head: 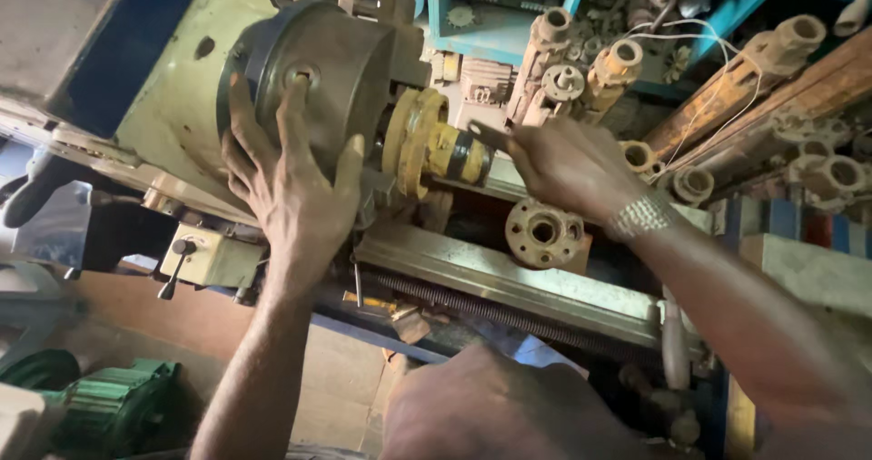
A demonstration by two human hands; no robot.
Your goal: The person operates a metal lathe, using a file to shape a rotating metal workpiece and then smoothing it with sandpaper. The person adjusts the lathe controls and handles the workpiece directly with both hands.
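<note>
- Blue-painted shelving (509,24) runs across the top of the frame, crammed with rusty flanged pipe fittings (581,69).
- Wooden planks (772,97) lean at the upper right.
- A green motor (118,405) sits at the lower left.
- Light is dim and warm.

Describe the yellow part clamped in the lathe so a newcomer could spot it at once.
Find the big grey round chuck under the left hand. Sticking out of its face toward the right hand is the yellow flanged fitting. Unlike the rusty tan flanged castings around it, it is bright yellow with a black band.
</note>
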